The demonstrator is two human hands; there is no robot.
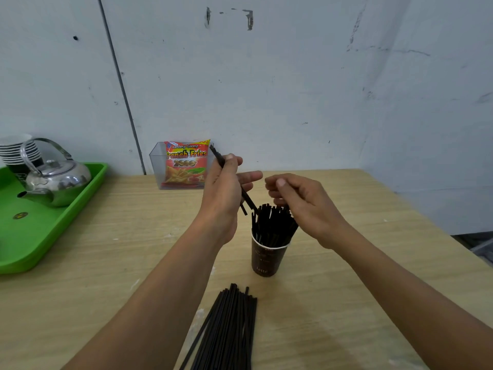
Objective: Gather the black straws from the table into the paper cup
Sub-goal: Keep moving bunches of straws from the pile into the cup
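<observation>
A dark brown paper cup (266, 259) stands upright mid-table, packed with several black straws (272, 222) that fan out above its rim. My left hand (224, 190) hovers just left of the cup, shut on a few black straws (246, 197) held slanted, their lower ends close to the cup's bundle. My right hand (301, 201) hangs over the right side of the cup, fingers curled at the tops of the standing straws. A loose pile of black straws (230, 327) lies on the table in front of the cup, near the front edge.
A green tray (40, 236) at the left carries a steel kettle (56, 180) and stacked cups (17, 150). A clear box with a snack bag (185, 164) stands at the back by the wall. The wooden table (373, 263) ends at the right.
</observation>
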